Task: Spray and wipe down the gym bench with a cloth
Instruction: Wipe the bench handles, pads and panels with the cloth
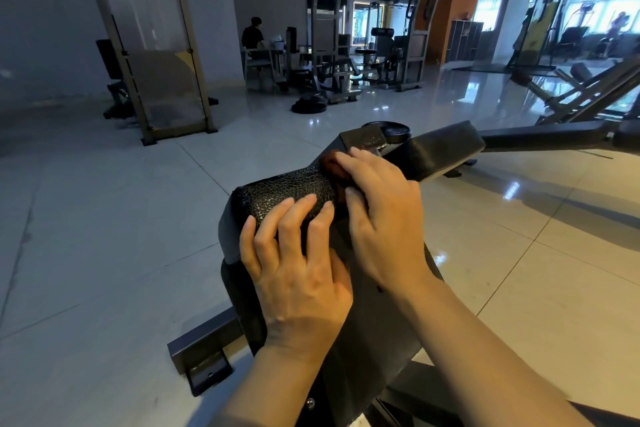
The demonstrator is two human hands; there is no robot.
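One bench [277, 191], one cloth [332, 168], two hands. Bench pad runs long from near-left to far-right, black, w/ its near-left end by bare tiled floor [104, 236]. Left hand [294, 263] lies flat on the pad, fingers straight. Right hand [377, 211] is curled over the brown cloth, pressing it on the pad's far side. Machines [332, 55] stand well apart behind.

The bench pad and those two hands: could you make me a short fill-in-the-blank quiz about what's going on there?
1. The right hand presses a reddish-brown ____ onto the black bench pad.
2. The left hand rests on the pad with its fingers ____.
3. Both hands are bare, with no ____ bottle in them.
4. Far behind, a person in a dark top is ____ at a table.

Missing words: cloth; spread; spray; sitting
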